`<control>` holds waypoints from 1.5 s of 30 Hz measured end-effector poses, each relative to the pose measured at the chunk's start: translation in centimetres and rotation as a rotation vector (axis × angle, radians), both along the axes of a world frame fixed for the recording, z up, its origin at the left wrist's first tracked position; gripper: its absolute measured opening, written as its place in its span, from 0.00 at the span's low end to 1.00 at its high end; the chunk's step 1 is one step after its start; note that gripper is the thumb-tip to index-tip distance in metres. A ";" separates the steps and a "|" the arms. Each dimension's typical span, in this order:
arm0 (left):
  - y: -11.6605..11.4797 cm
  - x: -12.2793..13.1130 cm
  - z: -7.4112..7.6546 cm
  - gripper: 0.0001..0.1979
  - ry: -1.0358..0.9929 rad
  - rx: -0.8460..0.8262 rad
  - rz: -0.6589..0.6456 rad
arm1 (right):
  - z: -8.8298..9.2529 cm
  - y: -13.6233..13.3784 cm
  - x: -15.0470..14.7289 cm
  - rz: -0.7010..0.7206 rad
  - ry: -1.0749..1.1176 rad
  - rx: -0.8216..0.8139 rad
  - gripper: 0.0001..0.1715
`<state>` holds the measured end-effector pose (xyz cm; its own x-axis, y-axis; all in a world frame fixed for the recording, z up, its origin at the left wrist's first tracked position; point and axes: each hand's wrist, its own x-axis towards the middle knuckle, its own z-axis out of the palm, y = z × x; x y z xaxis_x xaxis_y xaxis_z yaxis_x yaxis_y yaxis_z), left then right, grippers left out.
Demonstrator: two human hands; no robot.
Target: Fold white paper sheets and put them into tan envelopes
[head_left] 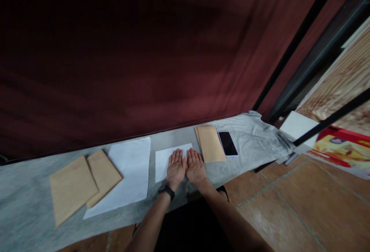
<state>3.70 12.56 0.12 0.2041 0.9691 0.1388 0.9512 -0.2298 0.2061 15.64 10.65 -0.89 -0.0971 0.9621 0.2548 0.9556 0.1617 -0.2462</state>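
While pressed flat on the white sheet by the front edge of the bench: left hand beside right hand, fingers outstretched, gripping nothing, bare paper leftward.

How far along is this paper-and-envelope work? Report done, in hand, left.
Done: unclear; two brown envelopes overlap the large white sheet. In hand: left hand and right hand press flat on a smaller white sheet. Left: the envelope stack by the smartphone looks untouched.
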 end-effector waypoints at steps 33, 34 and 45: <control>-2.8 -5.0 0.3 0.29 0.073 0.040 0.216 | 0.2 5.0 -2.7 0.086 -0.020 -0.027 0.31; -2.8 -5.0 0.4 0.29 0.073 0.038 0.217 | 0.1 5.1 -2.5 0.073 -0.026 -0.023 0.32; -2.9 -4.8 1.0 0.30 0.090 -0.006 0.231 | -0.7 4.5 -1.4 -0.101 -0.020 0.097 0.32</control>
<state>-1.07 9.62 1.13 -0.0120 0.9922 0.1243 0.9929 -0.0029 0.1189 14.22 15.10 -1.62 -0.0073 0.9383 0.3458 0.9727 0.0868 -0.2151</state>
